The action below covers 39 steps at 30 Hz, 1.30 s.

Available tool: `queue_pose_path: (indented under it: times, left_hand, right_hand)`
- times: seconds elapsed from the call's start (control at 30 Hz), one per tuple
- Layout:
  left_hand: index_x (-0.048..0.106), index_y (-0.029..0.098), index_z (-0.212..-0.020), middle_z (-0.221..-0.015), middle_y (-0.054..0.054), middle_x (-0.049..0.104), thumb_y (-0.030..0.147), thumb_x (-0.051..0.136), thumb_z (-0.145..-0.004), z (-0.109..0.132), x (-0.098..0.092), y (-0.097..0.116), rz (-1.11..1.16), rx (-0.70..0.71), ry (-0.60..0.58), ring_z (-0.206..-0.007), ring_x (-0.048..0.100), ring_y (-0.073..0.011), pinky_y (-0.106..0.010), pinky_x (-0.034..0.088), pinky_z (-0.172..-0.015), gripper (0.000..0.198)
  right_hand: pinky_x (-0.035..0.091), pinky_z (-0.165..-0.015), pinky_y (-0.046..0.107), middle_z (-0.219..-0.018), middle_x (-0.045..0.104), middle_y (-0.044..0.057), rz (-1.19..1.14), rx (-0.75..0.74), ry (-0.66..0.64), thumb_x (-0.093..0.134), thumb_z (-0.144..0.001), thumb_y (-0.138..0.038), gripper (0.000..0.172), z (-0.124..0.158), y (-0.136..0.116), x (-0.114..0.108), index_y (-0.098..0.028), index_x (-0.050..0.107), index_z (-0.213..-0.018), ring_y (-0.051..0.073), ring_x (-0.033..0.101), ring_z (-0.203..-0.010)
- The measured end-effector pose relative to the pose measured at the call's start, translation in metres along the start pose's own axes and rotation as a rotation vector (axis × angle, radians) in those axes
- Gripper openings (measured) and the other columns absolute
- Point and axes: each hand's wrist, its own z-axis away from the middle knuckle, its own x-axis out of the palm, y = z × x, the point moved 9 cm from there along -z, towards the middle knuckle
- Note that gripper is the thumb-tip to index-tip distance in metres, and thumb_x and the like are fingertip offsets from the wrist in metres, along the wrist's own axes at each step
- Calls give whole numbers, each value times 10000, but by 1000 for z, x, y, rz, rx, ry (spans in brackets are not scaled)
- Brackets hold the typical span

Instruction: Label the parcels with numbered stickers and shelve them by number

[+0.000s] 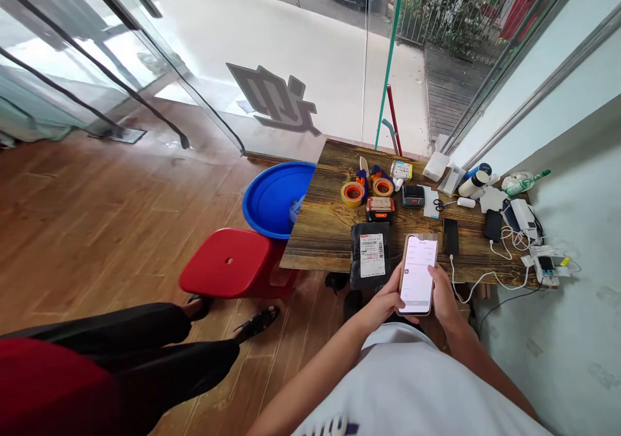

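At the near edge of the worktop [315,229], a black parcel [371,229] is placed. The left hand's grip [388,295] is closed about the left edge of the phone [416,277], held screen-up just right of the parcel. The phone is judged light, stiff, slippery and fragile; its long edges should be grasped. Its right edge is likewise enclosed by the right hand [444,292], thumb on the screen.

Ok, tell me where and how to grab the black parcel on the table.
Probably by its near end, from the person's own side: the black parcel lies flat, and that end seems to jut past the edge of the table, so it could be pinched above and below.
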Motion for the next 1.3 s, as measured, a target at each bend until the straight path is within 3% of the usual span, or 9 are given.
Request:
queue_pose_path:
  times: [0.53,0.8,1.0,1.3]
  left_hand:
    - [86,477,-1555,-1569,-35,364,98,521,-570,5,8,10,-4,6,12,-967,655,-265,-342,624,-594,1142]
    - [307,398,-1522,-1477,-38,466,80,477,-647,17,24,31,-43,19,19,-933,651,-230,-325,616,-622,947]
    - [262,404,-1542,-1443,-47,496,97,484,-633,16,31,34,-78,14,33,-934,644,-238,-318,617,-600,985]
    - [228,393,-1555,-1497,-58,445,110,482,-608,15,29,32,-104,4,53,-1048,643,-319,-345,622,-573,1021]
  right_hand:
    - [508,-576,309,-795,751,30,17,-41,2,670,-689,-501,375,9,-11,6,-198,672,-911,225,681,-704]
    - [471,-566,286,-725,724,17,13,-80,-19,679,-674,-461,321,11,-22,6,-191,689,-848,191,632,-638]
    - [463,-565,296,-687,694,32,21,-98,-42,629,-693,-481,318,13,-28,10,-178,682,-770,192,609,-624]
    - [468,-575,309,-675,686,33,6,-91,16,604,-677,-509,319,12,-27,4,-197,658,-715,211,609,-651]
